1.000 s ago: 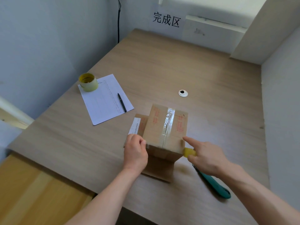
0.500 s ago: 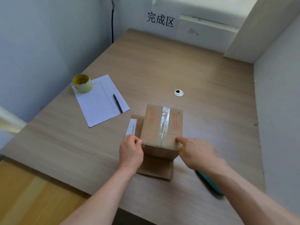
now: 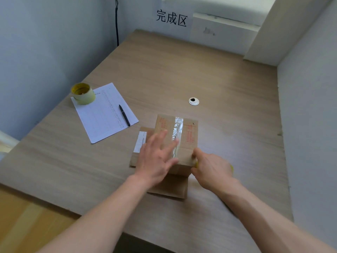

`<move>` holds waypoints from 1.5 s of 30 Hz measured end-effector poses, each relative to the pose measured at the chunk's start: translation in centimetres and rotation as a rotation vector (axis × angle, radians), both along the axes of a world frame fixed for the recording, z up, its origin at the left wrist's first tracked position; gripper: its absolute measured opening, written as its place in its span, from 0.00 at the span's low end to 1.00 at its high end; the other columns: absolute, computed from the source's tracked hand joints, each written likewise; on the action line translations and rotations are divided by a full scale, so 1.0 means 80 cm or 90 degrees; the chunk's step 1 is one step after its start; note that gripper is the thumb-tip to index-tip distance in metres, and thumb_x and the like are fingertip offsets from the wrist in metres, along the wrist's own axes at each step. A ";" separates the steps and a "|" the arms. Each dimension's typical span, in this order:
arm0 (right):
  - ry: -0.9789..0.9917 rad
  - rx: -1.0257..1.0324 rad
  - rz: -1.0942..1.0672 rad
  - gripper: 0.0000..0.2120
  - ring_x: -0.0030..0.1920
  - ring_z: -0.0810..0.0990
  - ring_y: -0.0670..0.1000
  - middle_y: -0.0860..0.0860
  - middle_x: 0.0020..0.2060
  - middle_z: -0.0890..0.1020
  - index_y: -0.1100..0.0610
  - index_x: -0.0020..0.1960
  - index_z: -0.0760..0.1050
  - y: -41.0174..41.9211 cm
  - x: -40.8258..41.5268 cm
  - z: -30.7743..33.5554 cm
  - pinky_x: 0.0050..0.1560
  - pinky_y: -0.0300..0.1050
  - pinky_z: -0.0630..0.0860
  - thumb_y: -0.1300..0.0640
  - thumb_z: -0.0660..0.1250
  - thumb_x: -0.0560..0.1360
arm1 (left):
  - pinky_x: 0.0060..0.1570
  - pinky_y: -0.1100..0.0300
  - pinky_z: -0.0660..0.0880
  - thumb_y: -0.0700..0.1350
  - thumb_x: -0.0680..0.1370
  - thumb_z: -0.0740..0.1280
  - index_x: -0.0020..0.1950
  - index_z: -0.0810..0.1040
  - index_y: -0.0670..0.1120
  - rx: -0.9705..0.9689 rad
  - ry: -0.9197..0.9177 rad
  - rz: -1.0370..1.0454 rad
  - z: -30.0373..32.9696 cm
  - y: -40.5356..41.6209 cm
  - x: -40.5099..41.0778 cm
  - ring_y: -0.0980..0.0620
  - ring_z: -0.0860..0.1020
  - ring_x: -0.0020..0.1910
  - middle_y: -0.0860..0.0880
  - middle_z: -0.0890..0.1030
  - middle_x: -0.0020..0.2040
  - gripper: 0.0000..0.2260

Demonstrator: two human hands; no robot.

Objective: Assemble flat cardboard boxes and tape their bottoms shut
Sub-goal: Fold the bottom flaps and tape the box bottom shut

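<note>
A small cardboard box point(image 3: 189, 136) stands bottom-up on the wooden table point(image 3: 182, 70), its flaps spread flat beneath it. A strip of clear tape point(image 3: 178, 127) runs along the bottom seam. My left hand point(image 3: 156, 157) lies flat on top of the box, fingers spread over the near end of the tape. My right hand point(image 3: 211, 168) is at the box's near right corner, thumb against the edge, fingers curled round a cutter point(image 3: 231, 168) of which only yellow bits show.
A yellow tape roll point(image 3: 83, 93) sits on a printed sheet point(image 3: 102, 115) with a black pen point(image 3: 124, 115) at the left. A cable grommet point(image 3: 193, 101) lies behind the box. Walls close in left, back and right; a sign point(image 3: 171, 18) hangs at the back.
My left hand left the box's near left corner and now lies flat across the top over the tape. My right hand moved in against the near right corner.
</note>
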State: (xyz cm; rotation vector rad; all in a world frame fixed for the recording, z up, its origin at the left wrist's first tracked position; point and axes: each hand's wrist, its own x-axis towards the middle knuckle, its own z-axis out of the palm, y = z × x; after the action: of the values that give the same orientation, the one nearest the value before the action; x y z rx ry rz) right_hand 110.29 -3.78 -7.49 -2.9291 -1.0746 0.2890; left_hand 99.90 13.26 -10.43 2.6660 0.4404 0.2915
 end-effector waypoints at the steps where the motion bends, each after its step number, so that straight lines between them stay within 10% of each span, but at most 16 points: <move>1: -0.006 0.002 0.004 0.15 0.42 0.80 0.58 0.49 0.41 0.79 0.44 0.56 0.63 0.000 -0.001 -0.001 0.30 0.45 0.61 0.46 0.64 0.73 | 0.69 0.44 0.63 0.62 0.78 0.61 0.76 0.61 0.62 0.051 0.099 -0.066 -0.003 0.003 0.007 0.43 0.51 0.77 0.49 0.52 0.80 0.26; 4: -0.023 0.016 0.011 0.16 0.42 0.81 0.58 0.49 0.43 0.81 0.44 0.56 0.63 -0.002 -0.001 -0.006 0.31 0.46 0.63 0.44 0.65 0.73 | 0.67 0.46 0.67 0.67 0.78 0.52 0.77 0.55 0.64 0.135 0.183 -0.126 -0.019 0.019 0.017 0.42 0.42 0.78 0.50 0.46 0.81 0.28; 10: 0.020 0.079 0.027 0.17 0.43 0.81 0.57 0.49 0.43 0.83 0.44 0.56 0.62 -0.011 0.005 -0.018 0.33 0.46 0.66 0.43 0.65 0.72 | 0.52 0.40 0.77 0.62 0.73 0.69 0.74 0.67 0.55 0.226 0.134 -0.193 -0.015 0.024 0.015 0.32 0.61 0.74 0.41 0.64 0.76 0.32; 14: 0.139 0.077 0.046 0.23 0.48 0.81 0.58 0.50 0.49 0.83 0.43 0.59 0.61 -0.017 0.019 -0.012 0.38 0.47 0.70 0.40 0.67 0.69 | 0.69 0.33 0.51 0.72 0.74 0.52 0.79 0.42 0.57 0.257 0.292 -0.132 -0.012 0.016 0.014 0.42 0.39 0.78 0.49 0.41 0.80 0.39; 17: 0.252 0.040 0.078 0.24 0.52 0.80 0.58 0.52 0.53 0.82 0.42 0.60 0.60 -0.020 0.032 0.005 0.46 0.49 0.75 0.42 0.66 0.68 | 0.71 0.36 0.46 0.79 0.66 0.45 0.76 0.55 0.51 0.244 0.320 -0.099 0.014 -0.004 0.036 0.39 0.48 0.77 0.44 0.52 0.78 0.46; 20: 0.311 0.027 0.112 0.26 0.57 0.78 0.59 0.55 0.59 0.80 0.43 0.65 0.61 -0.026 0.043 0.017 0.50 0.46 0.71 0.47 0.64 0.69 | 0.66 0.46 0.62 0.76 0.66 0.58 0.67 0.64 0.48 0.236 0.242 -0.147 0.025 -0.019 0.061 0.42 0.60 0.68 0.45 0.60 0.72 0.40; 23: 0.330 0.042 0.125 0.32 0.62 0.76 0.56 0.52 0.65 0.77 0.43 0.74 0.59 -0.041 0.049 0.017 0.54 0.43 0.69 0.48 0.66 0.72 | 0.66 0.49 0.65 0.67 0.68 0.69 0.76 0.50 0.57 0.157 0.236 -0.268 0.023 -0.010 0.076 0.44 0.60 0.65 0.53 0.50 0.77 0.43; 32: 0.465 0.152 -0.038 0.26 0.63 0.77 0.45 0.41 0.61 0.79 0.43 0.69 0.71 -0.092 0.045 -0.003 0.57 0.32 0.72 0.48 0.72 0.73 | 0.57 0.52 0.70 0.58 0.66 0.75 0.77 0.41 0.61 0.195 0.285 -0.481 0.035 0.002 0.112 0.46 0.65 0.63 0.59 0.50 0.77 0.52; 37: 0.061 -0.022 0.079 0.12 0.49 0.80 0.54 0.47 0.44 0.82 0.49 0.50 0.75 -0.061 0.080 0.006 0.51 0.46 0.72 0.42 0.62 0.73 | 0.56 0.52 0.72 0.63 0.62 0.77 0.77 0.40 0.57 0.169 0.305 -0.493 0.036 -0.007 0.127 0.46 0.70 0.61 0.53 0.65 0.71 0.57; 45: -0.060 0.044 0.076 0.11 0.47 0.77 0.51 0.43 0.38 0.80 0.45 0.46 0.71 -0.042 0.084 0.002 0.45 0.49 0.62 0.38 0.62 0.73 | 0.41 0.56 0.68 0.65 0.69 0.68 0.65 0.69 0.61 0.143 0.320 -0.387 0.048 -0.049 0.169 0.44 0.79 0.52 0.51 0.81 0.50 0.26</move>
State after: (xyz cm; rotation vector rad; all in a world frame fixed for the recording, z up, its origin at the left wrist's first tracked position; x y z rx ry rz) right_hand 117.04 -7.14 -7.33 -2.8482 -1.2484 0.1117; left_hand 113.41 9.35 -6.62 2.9146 -0.2941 -0.5486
